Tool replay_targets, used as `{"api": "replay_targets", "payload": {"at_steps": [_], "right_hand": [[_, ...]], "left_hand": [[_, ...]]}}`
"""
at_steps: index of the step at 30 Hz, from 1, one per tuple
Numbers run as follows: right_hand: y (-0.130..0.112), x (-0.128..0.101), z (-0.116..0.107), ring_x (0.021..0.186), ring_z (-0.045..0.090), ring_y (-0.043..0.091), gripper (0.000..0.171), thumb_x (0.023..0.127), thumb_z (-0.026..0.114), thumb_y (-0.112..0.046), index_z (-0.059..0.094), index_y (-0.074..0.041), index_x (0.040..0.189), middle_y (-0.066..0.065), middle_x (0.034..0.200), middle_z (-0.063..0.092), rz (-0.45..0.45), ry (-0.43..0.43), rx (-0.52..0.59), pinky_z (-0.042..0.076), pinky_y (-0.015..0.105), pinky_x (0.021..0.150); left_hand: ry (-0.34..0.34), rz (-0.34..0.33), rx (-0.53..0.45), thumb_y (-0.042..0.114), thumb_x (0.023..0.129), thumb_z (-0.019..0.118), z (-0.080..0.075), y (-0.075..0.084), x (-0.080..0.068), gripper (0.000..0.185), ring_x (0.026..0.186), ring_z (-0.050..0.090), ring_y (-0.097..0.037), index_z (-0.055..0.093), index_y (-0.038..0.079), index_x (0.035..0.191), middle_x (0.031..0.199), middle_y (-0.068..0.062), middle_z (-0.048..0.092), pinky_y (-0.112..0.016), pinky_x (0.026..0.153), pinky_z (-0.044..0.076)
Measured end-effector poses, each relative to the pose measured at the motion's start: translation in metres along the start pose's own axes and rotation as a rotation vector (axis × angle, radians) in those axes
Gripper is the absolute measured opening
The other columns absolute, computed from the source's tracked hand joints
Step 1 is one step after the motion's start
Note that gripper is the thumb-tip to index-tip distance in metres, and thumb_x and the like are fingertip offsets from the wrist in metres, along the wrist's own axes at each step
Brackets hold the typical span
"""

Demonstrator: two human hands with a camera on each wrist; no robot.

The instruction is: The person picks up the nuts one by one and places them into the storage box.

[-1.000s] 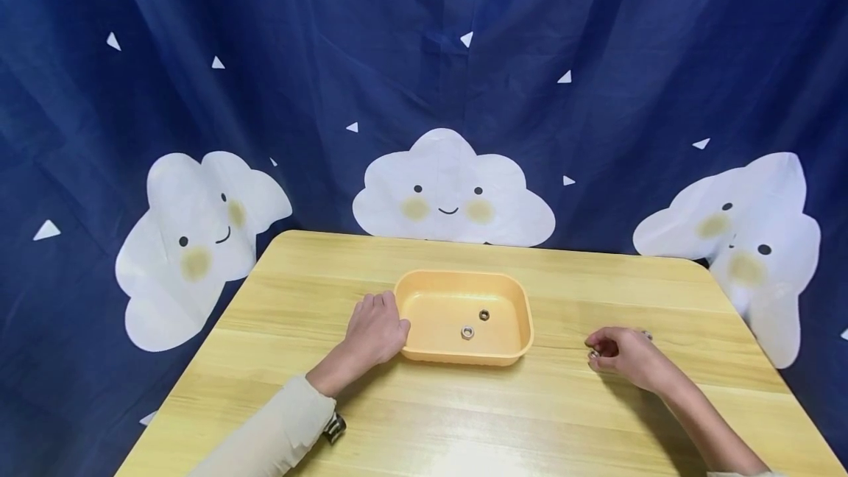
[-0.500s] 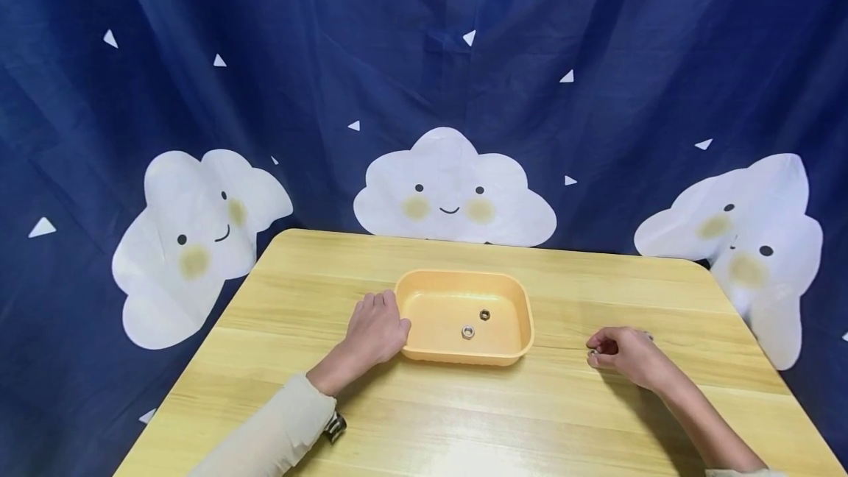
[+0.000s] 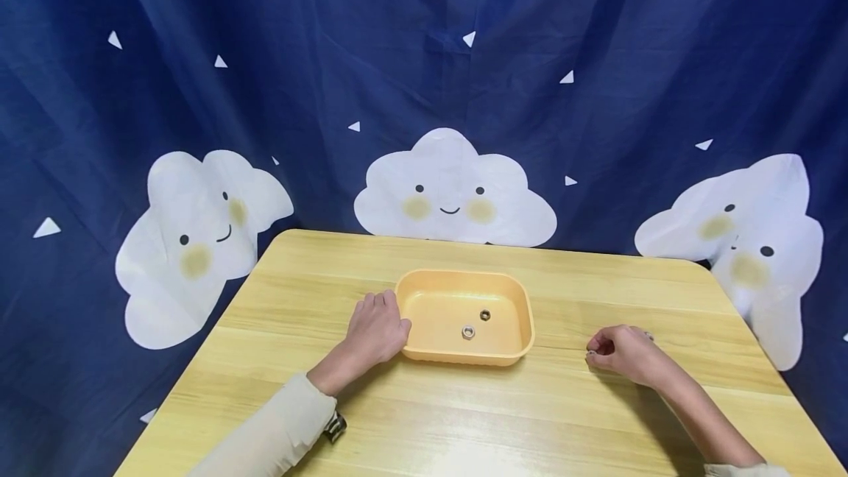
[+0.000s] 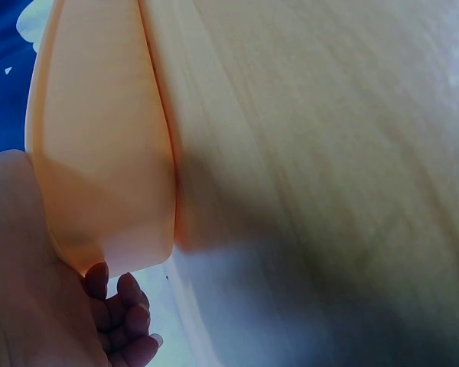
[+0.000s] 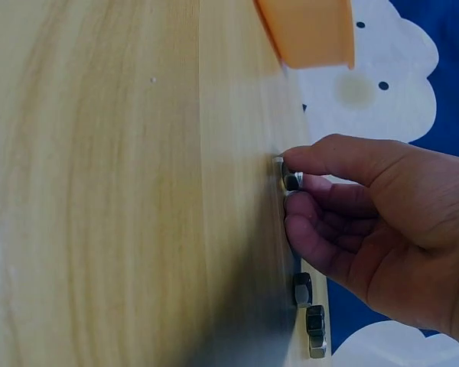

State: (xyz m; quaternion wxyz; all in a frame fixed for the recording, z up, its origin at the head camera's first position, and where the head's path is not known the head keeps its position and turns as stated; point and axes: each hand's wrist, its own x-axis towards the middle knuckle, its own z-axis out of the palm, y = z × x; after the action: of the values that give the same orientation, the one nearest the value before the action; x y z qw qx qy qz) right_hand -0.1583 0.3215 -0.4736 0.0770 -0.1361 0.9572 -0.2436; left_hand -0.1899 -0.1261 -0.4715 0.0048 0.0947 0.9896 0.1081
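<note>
An orange plastic tray point(image 3: 523, 304) stands mid-table with two metal nuts point(image 3: 468, 332) inside. My left hand point(image 3: 375, 331) rests against the tray's left wall point(image 4: 99, 153), fingers curled at its rim. To the right of the tray, my right hand point(image 3: 619, 350) sits low on the table and pinches a small metal nut point(image 5: 291, 180) between thumb and forefinger, right at the wood surface. Two more dark nuts point(image 5: 304, 290) lie on the table just behind that hand.
The wooden table point(image 3: 464, 418) stretches wide in front of the tray. A blue curtain with white clouds point(image 3: 453, 193) hangs behind the far edge. A metal clip point(image 3: 334, 427) shows at my left sleeve.
My right hand has sunk slightly toward the table and closed its thumb and forefinger tighter on the nut. The left hand and the tray have stayed put.
</note>
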Motion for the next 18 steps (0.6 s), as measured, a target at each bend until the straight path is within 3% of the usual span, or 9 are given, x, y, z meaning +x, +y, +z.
{"api": "replay_targets", "payload": {"at_steps": [18], "right_hand": [[-0.0012, 0.0002, 0.0043, 0.066, 0.051, -0.008, 0.010, 0.078, 0.080, -0.017, 0.071, -0.017, 0.082, -0.014, 0.073, 0.065, -0.082, 0.071, -0.086, 0.045, 0.021, 0.064]], "left_hand": [[0.023, 0.010, 0.002, 0.028, 0.094, 0.051, 0.0003, -0.0003, 0.0003, 0.026, 0.078, 0.041, -0.028, 0.047, 0.003, 0.092, 0.082, -0.009, 0.046, -0.037, 0.074, 0.035]]}}
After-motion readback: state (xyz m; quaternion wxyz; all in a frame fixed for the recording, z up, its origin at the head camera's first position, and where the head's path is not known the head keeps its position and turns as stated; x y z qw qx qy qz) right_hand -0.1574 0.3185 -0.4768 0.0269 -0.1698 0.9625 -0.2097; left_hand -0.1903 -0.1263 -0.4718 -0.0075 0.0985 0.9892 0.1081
